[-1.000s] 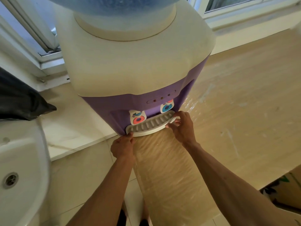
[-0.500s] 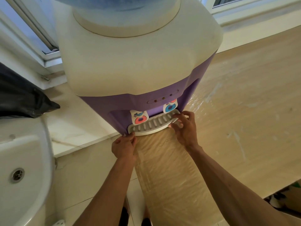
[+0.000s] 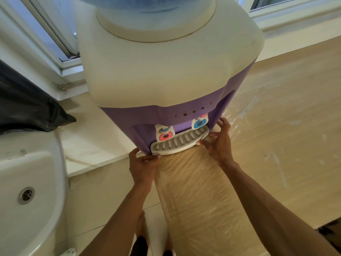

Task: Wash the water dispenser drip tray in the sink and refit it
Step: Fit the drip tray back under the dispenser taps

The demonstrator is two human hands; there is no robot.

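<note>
Head view, looking down the front of the water dispenser (image 3: 166, 74). I see a cream top housing with a blue bottle (image 3: 147, 4) seated in its collar, and a purple front panel below. Two taps sit under the panel: a red one (image 3: 165, 136) on the left and a blue one (image 3: 199, 123) on the right.

Surroundings: a white sink (image 3: 27, 196) with its drain (image 3: 26, 195) lies at lower left, well apart from the dispenser. A black bag (image 3: 27, 108) rests above the sink on the pale ledge (image 3: 88, 141). A window frame (image 3: 60, 52) runs behind the dispenser. The tabletop (image 3: 286, 117) to the right carries a glossy wood-pattern film, which also hangs down the front below the tray. Tiled floor (image 3: 103, 200) shows under my arms. Nothing lies between my hands and the tray.

The drip tray (image 3: 180, 142) is at the dispenser's base, directly under the taps. It is grey-white with a slotted grille. Its long axis runs left to right across the dispenser front, rising toward the right in this view; the curved front edge faces me.

My left hand (image 3: 143, 167) pinches the tray's left end, fingers curled under, thumb on the front edge. My right hand (image 3: 219, 143) grips the right end, fingers spread against the corner of the dispenser. I cannot tell whether the tray is fully seated in its slot.
</note>
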